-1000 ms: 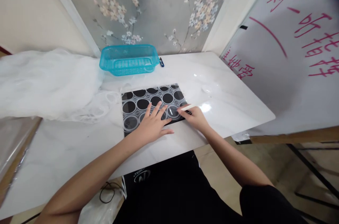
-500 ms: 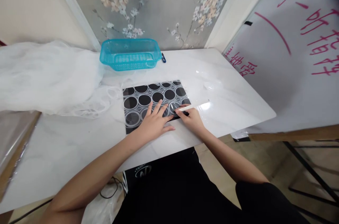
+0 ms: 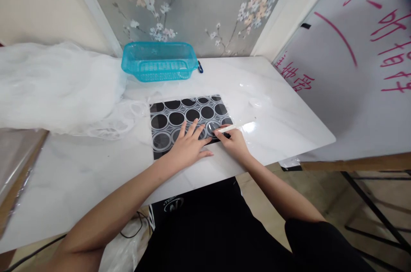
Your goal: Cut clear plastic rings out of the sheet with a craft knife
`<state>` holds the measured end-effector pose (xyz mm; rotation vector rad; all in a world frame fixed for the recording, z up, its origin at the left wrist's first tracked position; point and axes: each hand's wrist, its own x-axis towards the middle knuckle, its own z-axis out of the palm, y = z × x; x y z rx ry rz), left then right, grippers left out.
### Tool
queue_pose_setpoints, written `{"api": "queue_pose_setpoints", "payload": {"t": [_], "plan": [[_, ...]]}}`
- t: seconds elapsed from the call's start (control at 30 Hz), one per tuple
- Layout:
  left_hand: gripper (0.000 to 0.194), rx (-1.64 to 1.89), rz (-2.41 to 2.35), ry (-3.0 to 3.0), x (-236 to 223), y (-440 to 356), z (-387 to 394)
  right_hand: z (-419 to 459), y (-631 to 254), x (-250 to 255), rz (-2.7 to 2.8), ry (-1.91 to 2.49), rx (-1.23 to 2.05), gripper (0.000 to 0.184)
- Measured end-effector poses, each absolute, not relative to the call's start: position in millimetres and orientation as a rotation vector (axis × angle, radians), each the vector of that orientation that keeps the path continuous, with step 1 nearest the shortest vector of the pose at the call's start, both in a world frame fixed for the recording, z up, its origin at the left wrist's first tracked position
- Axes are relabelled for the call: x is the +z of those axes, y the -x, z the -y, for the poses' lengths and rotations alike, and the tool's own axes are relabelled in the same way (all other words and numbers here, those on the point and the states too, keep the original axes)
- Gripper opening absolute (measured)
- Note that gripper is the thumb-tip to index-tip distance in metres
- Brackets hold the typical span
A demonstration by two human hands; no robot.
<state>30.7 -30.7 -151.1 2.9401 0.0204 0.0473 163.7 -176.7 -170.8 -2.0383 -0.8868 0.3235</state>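
A black sheet with grey and white circles [image 3: 180,111] lies flat on the white marble table [image 3: 96,169]. My left hand [image 3: 188,145] rests palm down on its near edge, fingers spread. My right hand [image 3: 233,141] sits at the sheet's near right corner, fingers closed on a thin white stick-like tool [image 3: 229,127] whose tip touches a circle on the sheet. The two hands are close together, almost touching.
A turquoise plastic basket [image 3: 159,61] stands at the back of the table with a small dark blue object [image 3: 200,67] beside it. White gauzy fabric [image 3: 54,88] covers the left side. A white board with red writing [image 3: 353,62] leans at the right. Clear film [image 3: 257,101] lies right of the sheet.
Both hands stay on the sheet almost unmoved; the right hand has shifted slightly left. The view has tilted a little, so everything sits higher in the frame.
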Motion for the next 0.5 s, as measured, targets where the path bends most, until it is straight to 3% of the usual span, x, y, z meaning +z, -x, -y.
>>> {"api": "queue_pose_setpoints", "payload": {"t": [0.5], "plan": [[0.057, -0.011, -0.034, -2.931, -147.0, -31.7, 31.4, 178.2, -160.0, -175.4, 0.977, 2.074, 0.176, 0.023]]}}
